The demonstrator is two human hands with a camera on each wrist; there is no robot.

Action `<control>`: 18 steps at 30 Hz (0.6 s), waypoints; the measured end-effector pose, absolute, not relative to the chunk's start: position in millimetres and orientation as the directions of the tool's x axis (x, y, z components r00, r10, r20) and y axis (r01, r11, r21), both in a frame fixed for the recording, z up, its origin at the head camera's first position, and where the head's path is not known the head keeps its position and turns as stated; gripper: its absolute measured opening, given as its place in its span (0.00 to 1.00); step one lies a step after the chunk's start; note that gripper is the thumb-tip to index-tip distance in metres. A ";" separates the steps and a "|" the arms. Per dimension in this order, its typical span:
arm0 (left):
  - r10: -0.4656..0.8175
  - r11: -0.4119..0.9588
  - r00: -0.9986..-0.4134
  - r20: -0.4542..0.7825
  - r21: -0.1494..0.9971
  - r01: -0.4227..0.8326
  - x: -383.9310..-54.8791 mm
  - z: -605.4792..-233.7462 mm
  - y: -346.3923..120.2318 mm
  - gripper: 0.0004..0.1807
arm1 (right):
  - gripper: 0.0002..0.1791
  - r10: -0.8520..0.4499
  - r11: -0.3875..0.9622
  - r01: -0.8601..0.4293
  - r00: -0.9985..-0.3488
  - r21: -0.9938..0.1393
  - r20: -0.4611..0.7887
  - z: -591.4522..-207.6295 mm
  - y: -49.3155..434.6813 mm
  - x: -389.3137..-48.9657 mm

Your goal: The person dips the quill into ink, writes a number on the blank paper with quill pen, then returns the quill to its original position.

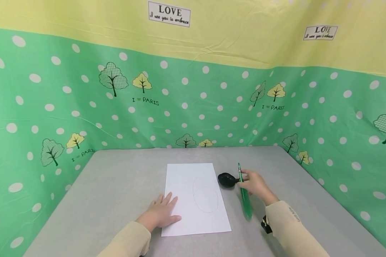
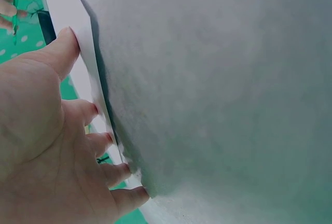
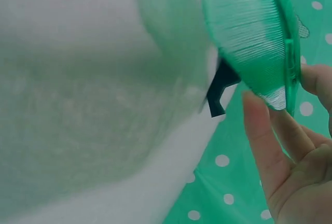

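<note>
A white sheet of paper lies on the table with faint thin loops drawn on its right half. My left hand rests on its left edge with the fingers spread; the left wrist view shows the thumb and fingertips along the paper's edge. Beside the right edge of the sheet, my right hand pinches a green pen with a broad, translucent, ribbed, feather-like end. Its narrow tip points away from me and the broad end points towards me. Just left of those fingers lies a black rounded object with a narrow neck.
The grey table runs back to a green and yellow cloth hanging behind it and along both sides. A small black and gold item shows beside the right sleeve.
</note>
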State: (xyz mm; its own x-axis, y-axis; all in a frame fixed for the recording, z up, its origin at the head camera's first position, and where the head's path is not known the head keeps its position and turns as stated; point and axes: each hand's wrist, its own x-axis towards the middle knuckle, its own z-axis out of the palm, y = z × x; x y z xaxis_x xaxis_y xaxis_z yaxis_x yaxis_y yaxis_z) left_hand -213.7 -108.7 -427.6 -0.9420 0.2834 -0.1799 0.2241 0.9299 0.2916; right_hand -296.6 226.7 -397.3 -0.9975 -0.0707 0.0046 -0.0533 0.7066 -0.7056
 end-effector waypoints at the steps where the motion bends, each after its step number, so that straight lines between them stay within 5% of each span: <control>1: 0.283 0.930 -0.942 -0.180 0.291 0.224 -213.8 -428.0 -108.5 0.40 | 0.33 -0.073 0.716 -0.055 -0.997 -0.696 0.004 -398.3 226.7 -296.0; 18: 0.276 0.934 -0.942 -0.192 0.286 0.216 -214.1 -427.3 -108.2 0.39 | 0.32 -0.102 0.801 -0.052 -0.994 -0.596 -0.050 -412.8 226.9 -291.3</control>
State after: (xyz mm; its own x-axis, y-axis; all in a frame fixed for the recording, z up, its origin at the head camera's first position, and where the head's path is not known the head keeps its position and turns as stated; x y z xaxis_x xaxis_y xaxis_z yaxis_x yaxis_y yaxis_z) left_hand -214.1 -108.2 -427.3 -0.9417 0.2762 -0.1921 0.2155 0.9337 0.2859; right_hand -291.3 226.9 -412.8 -0.9935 -0.1016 -0.0504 -0.0517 0.8010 -0.5965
